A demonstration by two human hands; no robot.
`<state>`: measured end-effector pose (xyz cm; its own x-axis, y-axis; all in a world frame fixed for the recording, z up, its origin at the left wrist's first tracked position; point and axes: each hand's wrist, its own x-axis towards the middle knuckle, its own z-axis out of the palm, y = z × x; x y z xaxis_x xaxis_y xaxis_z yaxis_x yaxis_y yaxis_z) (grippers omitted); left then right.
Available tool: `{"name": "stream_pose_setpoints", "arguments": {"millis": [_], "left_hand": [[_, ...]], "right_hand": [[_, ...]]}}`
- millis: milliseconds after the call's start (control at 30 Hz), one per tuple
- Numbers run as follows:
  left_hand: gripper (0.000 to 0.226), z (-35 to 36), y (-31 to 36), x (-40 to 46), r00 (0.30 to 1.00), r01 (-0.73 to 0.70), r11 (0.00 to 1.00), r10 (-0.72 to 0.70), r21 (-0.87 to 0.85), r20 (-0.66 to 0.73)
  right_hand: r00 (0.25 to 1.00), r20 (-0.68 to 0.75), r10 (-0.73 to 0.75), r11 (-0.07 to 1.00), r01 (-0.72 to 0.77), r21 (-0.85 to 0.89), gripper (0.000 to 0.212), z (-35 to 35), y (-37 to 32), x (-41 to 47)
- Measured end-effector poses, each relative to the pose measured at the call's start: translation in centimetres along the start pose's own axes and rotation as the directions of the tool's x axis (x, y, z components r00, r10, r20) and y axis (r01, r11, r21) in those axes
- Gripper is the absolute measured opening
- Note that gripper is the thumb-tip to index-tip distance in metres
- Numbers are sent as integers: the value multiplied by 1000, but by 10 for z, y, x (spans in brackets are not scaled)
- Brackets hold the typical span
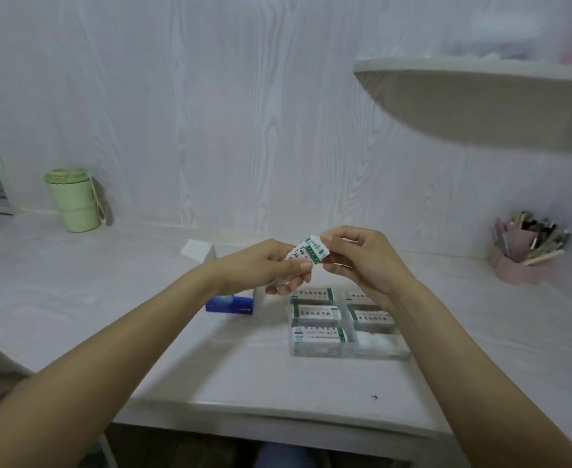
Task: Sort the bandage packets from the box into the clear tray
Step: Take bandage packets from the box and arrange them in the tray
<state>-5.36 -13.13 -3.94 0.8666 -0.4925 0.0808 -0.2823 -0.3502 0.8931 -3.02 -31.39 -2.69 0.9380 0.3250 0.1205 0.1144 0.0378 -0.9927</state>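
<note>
1 bandage packet [308, 250] is pinched betw. left hand [271, 266] & right hand [358, 256] above clear tray [347, 352]; 5 packets [316, 313] are seen in its compartments. 1 box [229, 304] is left of it.

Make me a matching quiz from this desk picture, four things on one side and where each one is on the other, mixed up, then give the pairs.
Things:
1. green cup
2. clear tray
3. pink pen holder
4. bandage packets

Places:
A. far right of the desk, by the wall
B. held up between both hands
C. far left of the desk, by the wall
D. on the desk, under the right hand

Pairs: 1-C, 2-D, 3-A, 4-B
</note>
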Motion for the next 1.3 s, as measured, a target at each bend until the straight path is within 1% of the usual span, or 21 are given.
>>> {"name": "stream_pose_setpoints", "arguments": {"millis": [67,167,233,367,433,600,667,767,867,933,1000,1133,1167,1233,1300], "left_hand": [[27,14,-1,0,999,10,1000,-9,-22,36],[27,33,-3,1,997,6,1000,-6,-7,81],[25,43,-4,2,997,20,1000,-21,10,79],[22,56,0,4,996,45,997,-50,65,79],[20,60,0,4,995,57,995,-63,85,74],[20,71,-3,3,994,97,992,-100,75,39],[22,76,-1,4,991,129,989,-130,77,13],[24,78,-1,6,988,156,985,-156,72,-7],[25,77,-2,8,987,160,986,-159,49,-34],[24,78,-3,9,986,160,986,-157,49,-52],[24,80,-2,11,986,161,985,-158,56,-58],[23,82,-1,14,984,166,984,-162,61,-73],[23,81,-1,15,984,162,985,-158,52,-79],[24,79,-2,15,981,161,986,-157,32,-114],[24,76,-4,17,973,162,987,-159,8,-168]], "right_hand": [[1000,-17,10,1000,-11,-19,10,-8,6,-12],[998,-62,-32,992,25,-120,7,-19,16,-27],[996,-69,-54,984,41,-173,5,-24,20,-34],[994,-65,-89,964,70,-255,9,-37,23,-46],[994,-66,-84,965,64,-253,11,-43,24,-50],[996,-84,-14,988,0,-156,10,-53,32,-56],[993,-121,-16,980,-8,-197,12,-55,35,-56],[976,-206,-72,945,1,-327,13,-59,38,-54],[958,-263,-117,931,14,-365,9,-63,39,-54],[963,-249,-106,946,20,-324,5,-65,38,-56],[975,-212,-63,966,7,-257,12,-65,37,-57],[977,-211,-26,961,-33,-273,7,-68,35,-57],[973,-226,-37,970,-20,-241,8,-70,36,-57],[961,-269,-57,992,24,-123,10,-75,37,-55],[957,-283,-57,998,56,-13,6,-80,37,-51]]}}
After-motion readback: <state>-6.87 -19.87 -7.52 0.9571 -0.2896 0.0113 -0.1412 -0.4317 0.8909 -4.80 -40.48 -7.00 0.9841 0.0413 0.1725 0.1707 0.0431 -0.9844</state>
